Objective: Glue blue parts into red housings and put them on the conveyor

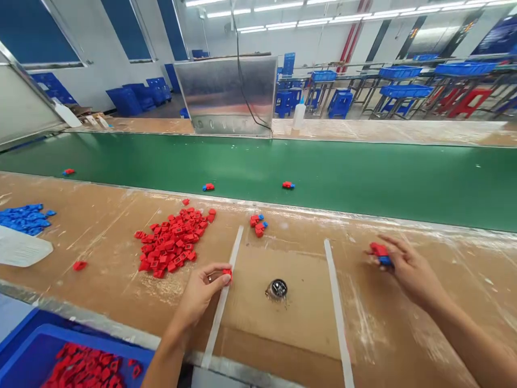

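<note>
My left hand pinches a small red plastic part at its fingertips, beside a white tape strip on the brown work surface. My right hand grips a joined red-and-blue plastic piece, partly covered by its fingers. Between my hands sits a round dark metal fitting. A heap of loose red parts lies left of my left hand. A small group of red-and-blue pieces lies above the tape strip.
A green conveyor belt runs behind the work surface, carrying several red-and-blue pieces. Blue parts lie at far left. A blue crate of red parts stands at lower left. A steel sheet stands beyond the belt.
</note>
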